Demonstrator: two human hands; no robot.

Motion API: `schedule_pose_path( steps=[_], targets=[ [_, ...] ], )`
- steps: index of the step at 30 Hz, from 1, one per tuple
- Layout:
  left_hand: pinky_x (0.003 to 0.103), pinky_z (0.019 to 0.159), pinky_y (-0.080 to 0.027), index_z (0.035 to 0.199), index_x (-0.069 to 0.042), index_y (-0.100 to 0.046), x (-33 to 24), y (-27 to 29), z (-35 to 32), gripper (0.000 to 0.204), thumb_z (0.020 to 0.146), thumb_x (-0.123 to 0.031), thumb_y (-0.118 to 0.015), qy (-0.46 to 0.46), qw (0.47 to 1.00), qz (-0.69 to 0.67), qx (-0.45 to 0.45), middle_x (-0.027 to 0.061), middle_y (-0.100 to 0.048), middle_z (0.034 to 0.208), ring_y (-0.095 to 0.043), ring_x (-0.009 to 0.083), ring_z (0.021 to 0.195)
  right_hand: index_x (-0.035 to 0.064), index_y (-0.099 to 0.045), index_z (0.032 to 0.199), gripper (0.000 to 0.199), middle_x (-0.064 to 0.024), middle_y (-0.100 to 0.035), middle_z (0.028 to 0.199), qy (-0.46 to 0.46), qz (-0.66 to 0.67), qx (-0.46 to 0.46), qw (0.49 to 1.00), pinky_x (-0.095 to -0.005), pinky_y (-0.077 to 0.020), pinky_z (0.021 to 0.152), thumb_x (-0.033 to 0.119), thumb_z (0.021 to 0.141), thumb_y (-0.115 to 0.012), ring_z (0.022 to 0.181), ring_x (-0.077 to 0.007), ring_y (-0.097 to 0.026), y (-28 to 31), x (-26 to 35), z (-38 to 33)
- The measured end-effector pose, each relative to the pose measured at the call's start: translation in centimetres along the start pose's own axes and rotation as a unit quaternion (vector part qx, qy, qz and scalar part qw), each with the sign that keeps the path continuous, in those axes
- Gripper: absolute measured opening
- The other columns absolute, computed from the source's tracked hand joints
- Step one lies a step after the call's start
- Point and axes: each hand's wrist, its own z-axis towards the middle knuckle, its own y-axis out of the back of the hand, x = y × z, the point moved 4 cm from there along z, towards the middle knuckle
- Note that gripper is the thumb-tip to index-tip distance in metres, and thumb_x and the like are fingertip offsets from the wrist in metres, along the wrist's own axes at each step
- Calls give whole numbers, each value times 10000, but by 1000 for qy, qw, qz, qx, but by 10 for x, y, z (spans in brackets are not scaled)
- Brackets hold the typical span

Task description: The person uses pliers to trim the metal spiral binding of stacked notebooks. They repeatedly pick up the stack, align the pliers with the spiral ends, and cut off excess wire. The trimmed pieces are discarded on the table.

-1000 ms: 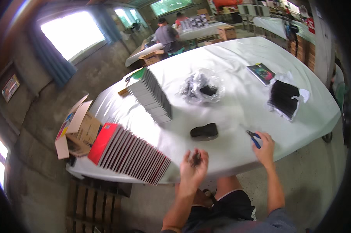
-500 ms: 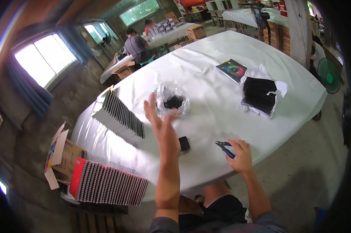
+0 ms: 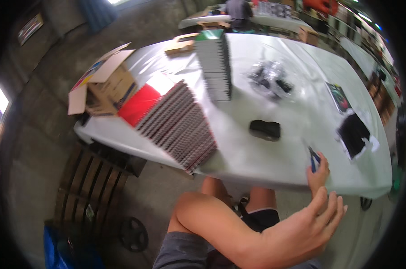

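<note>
My left hand [image 3: 304, 235] is raised close in at the lower right, its forearm crossing in front of my lap. Its fingers are spread and loosely bent, with nothing visible in them. Beyond it, at the table's front edge, my right hand [image 3: 318, 178] grips blue-handled cutting pliers [image 3: 314, 162], whose jaws point away from me. Left of the pliers lies a dark, block-like object [image 3: 265, 130], blurred, touched by neither hand. Farther left, spiral-bound notebooks [image 3: 178, 127] with a red cover on the end form a long row.
Behind that row a tall stack of notebooks [image 3: 215, 67] stands beside a crumpled clear plastic bag [image 3: 268, 78] with dark contents. At right lie a dark-covered book [image 3: 339, 97] and black strips [image 3: 353, 134] on white wrapping. An open carton [image 3: 115, 87] is at far left; a person [image 3: 239, 11] is beyond the table.
The head view has swung left. My left hand has moved from above the table to close in front of me, toward the right. My right hand still holds the pliers.
</note>
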Motion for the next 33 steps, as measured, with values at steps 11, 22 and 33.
schedule_pose_path(
  steps=[11,22,33],
  targets=[
    [468,1034,-298,989,-48,-694,151,108,-167,235,859,-158,-533,346,896,127,-249,101,-675,998,-551,308,1118,58,-586,1131,348,-123,-555,1101,199,294,68,932,-360,-391,899,102,791,-650,1005,-263,-544,2,182,-10],
    [488,1051,-241,1051,-124,-696,208,60,-218,352,873,-377,-529,326,876,6,-356,144,-526,1242,-275,357,1318,236,-624,1181,438,-65,-502,1094,377,239,15,895,-400,-276,890,341,759,-681,1008,-252,-454,17,370,-21],
    [475,1000,-302,1000,-76,-679,210,43,-221,366,874,-372,-505,334,856,-62,-390,142,-519,1119,-352,350,1223,233,-617,1173,414,-60,-511,1045,382,235,35,893,-379,-286,843,348,780,-670,961,-209,-470,5,387,-21]
  ],
)
